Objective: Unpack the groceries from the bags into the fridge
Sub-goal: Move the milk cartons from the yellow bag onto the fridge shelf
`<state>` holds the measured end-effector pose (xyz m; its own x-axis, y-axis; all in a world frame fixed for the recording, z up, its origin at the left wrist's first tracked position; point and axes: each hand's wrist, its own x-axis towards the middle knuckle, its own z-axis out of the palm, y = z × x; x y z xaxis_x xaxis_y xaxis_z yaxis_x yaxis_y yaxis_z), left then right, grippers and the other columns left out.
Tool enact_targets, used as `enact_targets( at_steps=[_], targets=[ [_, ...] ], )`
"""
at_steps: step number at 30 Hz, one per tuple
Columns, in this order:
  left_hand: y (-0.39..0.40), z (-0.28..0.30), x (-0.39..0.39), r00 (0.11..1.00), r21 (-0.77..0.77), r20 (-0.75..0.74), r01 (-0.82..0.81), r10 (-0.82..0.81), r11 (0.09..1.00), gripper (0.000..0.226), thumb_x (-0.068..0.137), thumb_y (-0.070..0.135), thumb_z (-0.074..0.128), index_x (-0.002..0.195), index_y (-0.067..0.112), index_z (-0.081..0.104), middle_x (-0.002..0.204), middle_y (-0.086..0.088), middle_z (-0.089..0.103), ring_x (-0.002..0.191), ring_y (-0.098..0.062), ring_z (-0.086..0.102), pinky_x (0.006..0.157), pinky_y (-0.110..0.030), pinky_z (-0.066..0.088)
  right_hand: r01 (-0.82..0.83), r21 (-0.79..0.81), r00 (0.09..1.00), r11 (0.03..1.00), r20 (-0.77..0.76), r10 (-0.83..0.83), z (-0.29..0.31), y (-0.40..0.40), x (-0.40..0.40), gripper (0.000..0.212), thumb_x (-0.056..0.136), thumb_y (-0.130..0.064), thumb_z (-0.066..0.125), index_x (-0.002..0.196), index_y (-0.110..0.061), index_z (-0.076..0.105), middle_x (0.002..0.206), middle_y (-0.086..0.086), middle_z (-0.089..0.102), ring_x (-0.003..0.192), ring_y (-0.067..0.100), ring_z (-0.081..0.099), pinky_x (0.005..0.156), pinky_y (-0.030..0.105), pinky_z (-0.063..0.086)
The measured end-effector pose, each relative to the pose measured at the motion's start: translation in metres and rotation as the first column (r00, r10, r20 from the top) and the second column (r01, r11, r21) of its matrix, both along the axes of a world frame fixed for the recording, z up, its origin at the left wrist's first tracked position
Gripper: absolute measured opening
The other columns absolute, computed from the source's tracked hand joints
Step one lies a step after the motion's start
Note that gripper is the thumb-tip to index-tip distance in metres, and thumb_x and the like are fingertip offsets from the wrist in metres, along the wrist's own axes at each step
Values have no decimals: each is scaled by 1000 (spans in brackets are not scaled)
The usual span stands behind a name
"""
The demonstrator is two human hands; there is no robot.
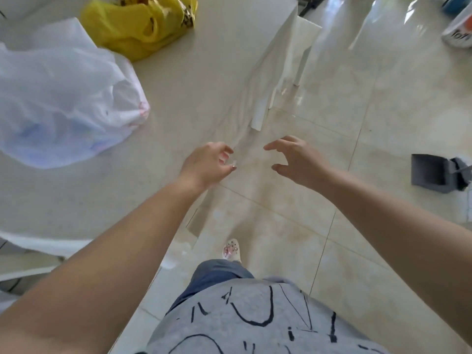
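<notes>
Groceries aren't visible themselves; whatever's left sits inside the white bag (58, 103) and the yellow bag (138, 26), both on the pale table (194, 80), white one nearer me, yellow one behind it toward the far edge. I've got both hands out in front, empty: left hand (207, 164) over the table's near edge, fingers loosely curled around nothing; right hand (296, 159) past the edge above the tiled floor (357, 118), fingers spread and half bent, also holding nothing. White bag lies well to the left of both hands, not touching. Step I'd call: reach for the white bag. To do it well, I'd swing left, open the bag's mouth with one hand and lift items with the other. Fridge not in view.
</notes>
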<state>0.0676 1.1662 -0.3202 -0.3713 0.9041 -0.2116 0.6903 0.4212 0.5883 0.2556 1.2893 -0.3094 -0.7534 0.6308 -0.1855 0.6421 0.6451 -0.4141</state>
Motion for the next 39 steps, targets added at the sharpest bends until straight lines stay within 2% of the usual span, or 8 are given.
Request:
enact_targets(
  at_steps=[6, 12, 17, 22, 24, 28, 34, 39],
  targets=[
    [94, 14, -66, 997, 21, -17, -70, 71, 997, 31, 81, 29, 70, 110, 21, 63, 106, 1, 65, 88, -15, 63, 87, -31, 48, -83, -10, 996, 997, -18, 82, 7, 106, -76, 45, 83, -21, 67, 126, -27, 55, 125, 0, 54, 113, 22, 54, 90, 39, 47],
    [172, 10, -129, 959, 46, -18, -283, 284, 958, 31, 80, 29, 70, 109, 22, 63, 102, 5, 64, 88, -14, 62, 87, -35, 50, -292, -3, 956, 956, 3, 292, -2, 216, -167, 45, 84, -20, 63, 127, -29, 53, 128, -2, 53, 114, 23, 55, 92, 40, 46],
    [216, 13, -172, 836, 59, -16, -547, 549, 835, 32, 80, 30, 71, 111, 22, 63, 102, 7, 63, 89, -12, 61, 85, -31, 49, -533, 9, 844, 846, 84, 530, 5, 294, -258, 45, 87, -24, 60, 130, -32, 49, 132, -5, 49, 116, 19, 53, 90, 35, 47],
    [241, 21, -202, 676, 89, 20, -735, 737, 672, 33, 80, 30, 72, 111, 21, 63, 100, 7, 62, 89, -13, 62, 81, -29, 48, -708, 14, 706, 706, 34, 707, 23, 343, -335, 44, 86, -23, 63, 128, -30, 52, 130, -3, 52, 115, 20, 53, 90, 40, 48],
    [249, 23, -215, 636, 105, 28, -769, 771, 631, 33, 80, 29, 72, 111, 19, 63, 97, 8, 61, 89, -15, 62, 84, -32, 50, -750, 10, 661, 661, 8, 750, 29, 355, -364, 43, 86, -24, 64, 128, -29, 53, 131, -2, 51, 116, 21, 53, 91, 40, 47],
    [264, 26, -253, 578, 146, 26, -810, 816, 569, 31, 80, 26, 72, 109, 17, 64, 99, 3, 64, 87, -15, 62, 79, -25, 46, -804, 33, 595, 594, 11, 804, 37, 371, -424, 46, 86, -24, 64, 130, -26, 52, 132, 0, 50, 119, 23, 51, 94, 38, 45],
    [288, 33, -317, 573, 158, 51, -814, 818, 560, 32, 79, 26, 74, 109, 19, 64, 99, 5, 62, 88, -15, 61, 81, -30, 50, -780, 66, 622, 623, -26, 782, 47, 388, -489, 47, 84, -21, 66, 129, -26, 54, 134, 0, 50, 114, 25, 53, 91, 37, 46],
    [297, 37, -366, 556, 173, 49, -823, 830, 541, 32, 78, 23, 74, 108, 17, 64, 98, 4, 63, 90, -18, 63, 84, -40, 53, -797, 65, 602, 600, 1, 799, 43, 398, -540, 48, 85, -24, 64, 131, -29, 51, 135, 0, 49, 121, 22, 50, 92, 39, 46]
  ],
)
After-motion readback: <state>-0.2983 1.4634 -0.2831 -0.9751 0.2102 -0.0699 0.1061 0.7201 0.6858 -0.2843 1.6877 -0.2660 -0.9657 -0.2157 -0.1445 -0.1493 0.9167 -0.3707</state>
